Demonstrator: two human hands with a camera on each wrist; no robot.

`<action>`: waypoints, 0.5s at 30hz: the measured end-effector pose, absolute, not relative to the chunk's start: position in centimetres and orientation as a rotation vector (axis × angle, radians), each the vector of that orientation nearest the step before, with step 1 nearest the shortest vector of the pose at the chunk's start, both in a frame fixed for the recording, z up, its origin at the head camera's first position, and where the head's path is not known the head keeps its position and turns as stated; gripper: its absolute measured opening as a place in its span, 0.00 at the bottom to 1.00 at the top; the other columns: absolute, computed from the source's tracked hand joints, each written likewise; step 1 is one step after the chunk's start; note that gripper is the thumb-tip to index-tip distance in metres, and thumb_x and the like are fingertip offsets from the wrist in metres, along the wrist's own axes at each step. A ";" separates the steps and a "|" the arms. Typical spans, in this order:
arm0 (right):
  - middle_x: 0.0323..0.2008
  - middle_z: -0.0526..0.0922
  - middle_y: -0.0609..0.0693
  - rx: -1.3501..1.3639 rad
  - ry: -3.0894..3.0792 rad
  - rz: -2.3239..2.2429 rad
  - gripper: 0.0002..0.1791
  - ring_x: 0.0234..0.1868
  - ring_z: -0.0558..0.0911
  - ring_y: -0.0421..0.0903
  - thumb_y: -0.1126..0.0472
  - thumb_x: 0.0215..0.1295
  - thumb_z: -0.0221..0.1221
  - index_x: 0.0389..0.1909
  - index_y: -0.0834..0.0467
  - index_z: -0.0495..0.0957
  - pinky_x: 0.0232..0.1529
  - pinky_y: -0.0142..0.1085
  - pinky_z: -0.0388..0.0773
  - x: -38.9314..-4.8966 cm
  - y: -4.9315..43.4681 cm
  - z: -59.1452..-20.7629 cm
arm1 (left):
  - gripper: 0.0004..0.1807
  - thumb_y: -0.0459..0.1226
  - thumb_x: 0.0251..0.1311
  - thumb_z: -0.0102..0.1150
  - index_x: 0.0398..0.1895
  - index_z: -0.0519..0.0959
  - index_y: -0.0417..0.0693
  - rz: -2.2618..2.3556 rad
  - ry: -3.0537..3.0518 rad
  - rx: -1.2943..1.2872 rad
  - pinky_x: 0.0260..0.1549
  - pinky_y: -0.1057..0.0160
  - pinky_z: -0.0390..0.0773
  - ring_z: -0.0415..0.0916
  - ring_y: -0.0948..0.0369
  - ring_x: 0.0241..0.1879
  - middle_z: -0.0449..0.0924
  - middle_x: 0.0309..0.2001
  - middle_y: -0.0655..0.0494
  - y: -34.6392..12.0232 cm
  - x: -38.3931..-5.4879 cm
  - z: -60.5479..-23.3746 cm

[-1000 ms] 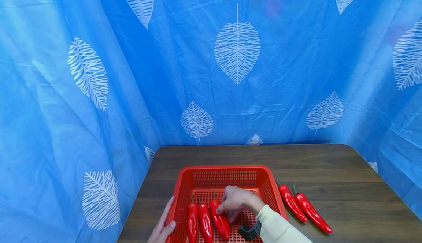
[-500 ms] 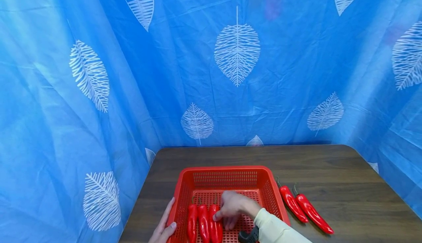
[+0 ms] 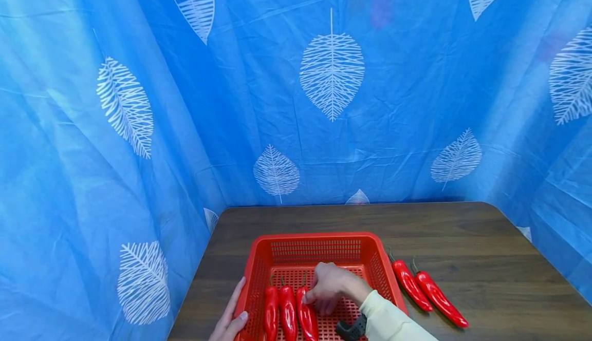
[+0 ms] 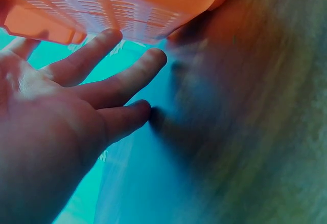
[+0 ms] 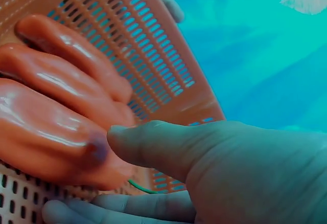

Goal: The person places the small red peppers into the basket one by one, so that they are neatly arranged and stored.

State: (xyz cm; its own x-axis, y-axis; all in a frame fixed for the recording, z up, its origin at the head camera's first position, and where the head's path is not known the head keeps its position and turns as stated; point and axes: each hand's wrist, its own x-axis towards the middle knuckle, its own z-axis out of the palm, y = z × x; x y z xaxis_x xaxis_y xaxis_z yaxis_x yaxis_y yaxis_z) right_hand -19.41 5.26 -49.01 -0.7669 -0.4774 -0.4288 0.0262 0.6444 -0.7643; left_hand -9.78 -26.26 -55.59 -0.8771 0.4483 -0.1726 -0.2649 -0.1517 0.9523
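Observation:
In the head view, a red plastic basket (image 3: 319,236) holds three red chili peppers side by side: one on the left (image 3: 271,310), one in the middle (image 3: 289,313) and one on the right (image 3: 307,316). My right hand (image 3: 334,284) is inside the basket, at the rightmost pepper. In the right wrist view its thumb (image 5: 148,139) lies just over that pepper (image 5: 46,127), while the other fingers extend beside it, fairly straight. My left hand (image 3: 228,313) rests at the basket's left side, thumb by the rim. The left wrist view shows its fingers (image 4: 122,83) spread and straight beneath the basket wall (image 4: 117,9).
Two more red chili peppers, a shorter one (image 3: 411,285) and a longer one (image 3: 441,300), lie on the dark wooden table (image 3: 499,269) right of the basket. A blue curtain with white leaf prints (image 3: 277,99) surrounds the table. A dark wristband (image 3: 351,327) is by the right wrist.
The rightmost pepper has moved left toward the others, straightened, then tilted slightly. My right hand went left with it, then drew back slightly up and right. The left hand stays in place.

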 end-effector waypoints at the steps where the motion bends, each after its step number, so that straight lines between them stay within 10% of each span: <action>1: 0.23 0.90 0.56 -0.354 2.245 -1.063 0.13 0.26 0.92 0.53 0.59 0.68 0.75 0.26 0.60 0.89 0.30 0.44 0.91 -19.4 5.4 -48.9 | 0.47 0.49 0.86 0.47 0.88 0.25 0.74 2.069 1.663 0.206 0.65 0.49 0.81 0.73 0.56 0.69 0.34 0.84 0.23 -26.3 -9.8 -55.6; 15: 0.40 0.93 0.63 -0.441 2.025 -1.413 0.13 0.42 0.94 0.60 0.58 0.73 0.70 0.45 0.66 0.91 0.44 0.51 0.93 -19.8 9.9 -46.3 | 0.48 0.50 0.86 0.46 0.88 0.23 0.71 2.070 1.646 0.202 0.66 0.50 0.81 0.72 0.56 0.71 0.27 0.84 0.22 -26.1 -9.6 -55.4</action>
